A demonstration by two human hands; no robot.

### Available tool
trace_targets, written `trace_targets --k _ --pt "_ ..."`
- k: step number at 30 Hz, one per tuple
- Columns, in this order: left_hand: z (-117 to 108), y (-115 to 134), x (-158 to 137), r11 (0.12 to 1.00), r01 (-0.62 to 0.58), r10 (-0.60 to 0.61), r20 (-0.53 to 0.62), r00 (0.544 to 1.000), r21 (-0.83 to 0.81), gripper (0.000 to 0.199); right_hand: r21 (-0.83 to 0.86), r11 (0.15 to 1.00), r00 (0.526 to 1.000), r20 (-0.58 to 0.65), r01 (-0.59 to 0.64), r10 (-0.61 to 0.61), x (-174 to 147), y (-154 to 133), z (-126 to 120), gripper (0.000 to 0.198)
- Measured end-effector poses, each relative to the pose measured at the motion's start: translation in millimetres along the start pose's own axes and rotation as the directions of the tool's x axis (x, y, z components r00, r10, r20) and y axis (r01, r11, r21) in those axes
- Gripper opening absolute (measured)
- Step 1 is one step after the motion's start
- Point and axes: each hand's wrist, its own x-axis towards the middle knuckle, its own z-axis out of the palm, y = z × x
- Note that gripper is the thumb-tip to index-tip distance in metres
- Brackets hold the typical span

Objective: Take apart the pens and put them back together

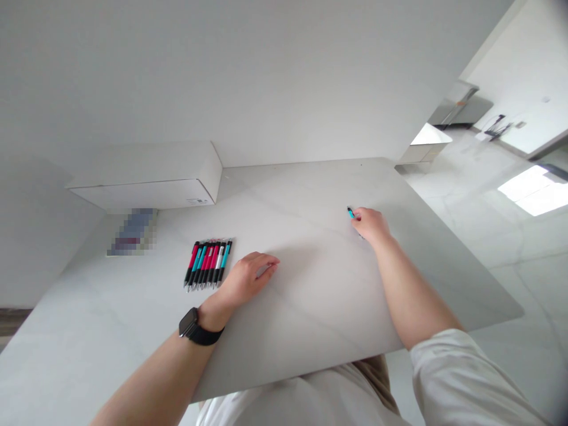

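My right hand [371, 225] rests far out on the white table [310, 284] and is closed around a teal pen [350, 212], whose tip sticks out to the left of my fingers. My left hand [246, 279], with a black watch on the wrist, lies flat on the table, fingers slightly curled, holding nothing. Just left of it lies a neat row of several pens [208, 264], red, teal and white with black ends, side by side.
A long white box [151, 177] sits at the back left against the wall. A blurred flat item [132, 232] lies in front of it. The table's right edge drops to a pale tiled floor [488, 236].
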Motion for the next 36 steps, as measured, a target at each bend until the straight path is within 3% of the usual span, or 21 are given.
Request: trace_targets --k 5,9,12,15,20,26,36 --pt "-2.9 4.6 -1.6 1.0 0.012 -0.012 -0.007 1.0 0.026 0.02 -0.044 0.998 0.993 -0.109 0.037 -0.042 -3.9 -6.8 -2.6 0.03" --pt "-6.3 10.7 -1.8 0.995 0.044 -0.039 -0.057 0.998 0.086 0.02 0.095 0.968 0.964 -0.152 0.233 -0.217 -16.4 -32.4 -4.1 0.032" --pt "-16.6 10.1 -2.2 0.974 0.137 -0.109 -0.16 0.981 0.178 0.022 0.206 0.912 0.935 -0.088 0.355 -0.344 -34.4 -61.3 -3.3 0.033" --pt "-35.2 -1.7 -4.6 0.911 0.279 -0.194 -0.282 0.94 0.304 0.018 0.278 0.858 0.894 -0.004 0.431 -0.448 -52.9 -86.6 0.9 0.03" --pt "-61.0 -32.6 -13.2 0.717 0.526 -0.345 -0.424 0.837 0.457 0.02 0.322 0.822 0.859 0.045 0.47 -0.509 -66.0 -102.6 9.5 0.032" --pt "-56.6 -53.5 -20.2 0.642 0.563 -0.451 -0.337 0.826 0.52 0.024 0.343 0.795 0.845 0.012 0.499 -0.535 -64.0 -99.4 11.7 0.031" --pt "-48.3 -55.4 -20.3 0.67 0.532 -0.435 -0.307 0.846 0.517 0.017 0.388 0.768 0.836 -0.013 0.509 -0.548 -74.4 -110.8 2.8 0.027"
